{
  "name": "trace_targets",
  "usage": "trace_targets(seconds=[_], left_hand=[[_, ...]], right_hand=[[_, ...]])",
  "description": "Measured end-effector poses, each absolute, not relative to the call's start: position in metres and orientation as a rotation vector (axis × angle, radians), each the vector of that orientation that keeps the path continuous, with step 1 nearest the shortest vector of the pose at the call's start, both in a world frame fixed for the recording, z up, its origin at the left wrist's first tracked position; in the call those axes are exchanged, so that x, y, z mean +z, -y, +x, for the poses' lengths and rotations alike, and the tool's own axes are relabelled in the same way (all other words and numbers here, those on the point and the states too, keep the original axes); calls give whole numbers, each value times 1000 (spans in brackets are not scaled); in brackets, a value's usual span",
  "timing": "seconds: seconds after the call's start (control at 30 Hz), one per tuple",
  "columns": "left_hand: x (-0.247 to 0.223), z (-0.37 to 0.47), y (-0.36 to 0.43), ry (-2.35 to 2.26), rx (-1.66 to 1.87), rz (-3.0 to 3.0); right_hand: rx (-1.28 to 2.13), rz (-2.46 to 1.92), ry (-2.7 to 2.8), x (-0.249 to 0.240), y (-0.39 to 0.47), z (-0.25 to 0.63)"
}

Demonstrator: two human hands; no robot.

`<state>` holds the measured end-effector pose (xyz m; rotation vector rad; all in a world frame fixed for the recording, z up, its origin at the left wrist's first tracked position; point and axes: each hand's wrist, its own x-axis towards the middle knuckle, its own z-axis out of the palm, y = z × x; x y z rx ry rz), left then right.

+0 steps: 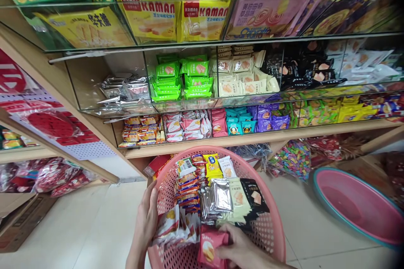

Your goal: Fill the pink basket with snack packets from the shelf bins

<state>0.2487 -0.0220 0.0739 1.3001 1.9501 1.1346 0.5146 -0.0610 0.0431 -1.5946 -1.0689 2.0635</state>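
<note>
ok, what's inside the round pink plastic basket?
Silver packets, cream packets, black packets, orange-and-blue packets, red-and-white packets, among others; the right hand holds a red packet. What's beneath is covered.

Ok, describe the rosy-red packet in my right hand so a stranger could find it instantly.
In front of the shelves, find the big pink perforated basket. At its near end, the right hand grips the packet. Its rosy-red wrapper sets it apart from the white packets on its left and the silver ones beyond.

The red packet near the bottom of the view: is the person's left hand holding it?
No, the right hand grips the red packet, while the left hand is at the left side of the pink basket.
</note>
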Motion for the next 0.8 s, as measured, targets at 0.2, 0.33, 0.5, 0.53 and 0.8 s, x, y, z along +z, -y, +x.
trace_targets(seconds=[0.2, 0.33, 0.5, 0.53, 0.8], left_hand=[[76, 250, 21, -1928, 1134, 1256], [76, 250, 21, -1920, 1124, 1240], [76, 249, 21, -1927, 1122, 1218], [76, 250, 21, -1929, 1117, 1217], [73, 248, 21, -1916, 1111, 1241]], right_hand=[[2087, -1727, 1130, 45, 60, 511], [2121, -1746, 1060, 63, 58, 518], [2211, -1731, 615, 83, 57, 531], [2221, -1703, 563, 84, 58, 531], [2196, -1675, 724, 57, 57, 515]])
